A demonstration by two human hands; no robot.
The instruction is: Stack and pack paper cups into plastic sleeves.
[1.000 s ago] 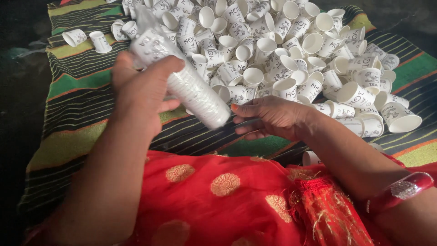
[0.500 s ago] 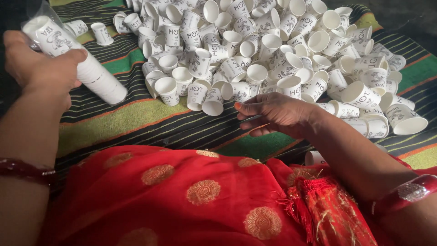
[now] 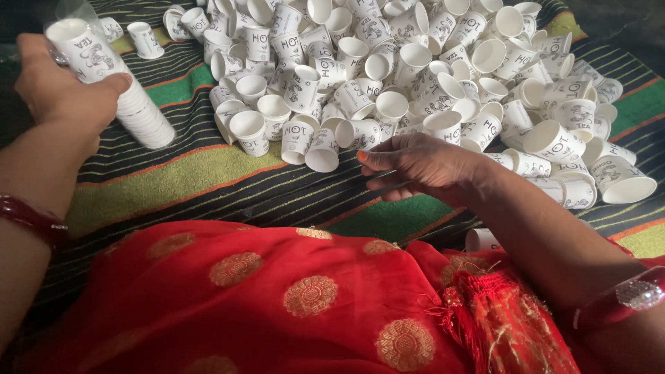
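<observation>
Two hands at work over striped cloth point(image 3: 208, 173). Left hand point(image 3: 62, 93), ten o'clock, clamped round nested stack of white paper cups point(image 3: 114, 86) in clear sleeve. Right hand point(image 3: 422, 166), centre, fingers loosely curled, empty, just beside heap of loose printed cups point(image 3: 415, 76) at twelve o'clock. Red embroidered garment point(image 3: 291, 298) at six o'clock.

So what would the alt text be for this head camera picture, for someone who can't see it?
A person's left hand holds a nested stack of white paper cups in a clear sleeve, while the right hand reaches toward a big pile of loose cups on a striped cloth.
</observation>
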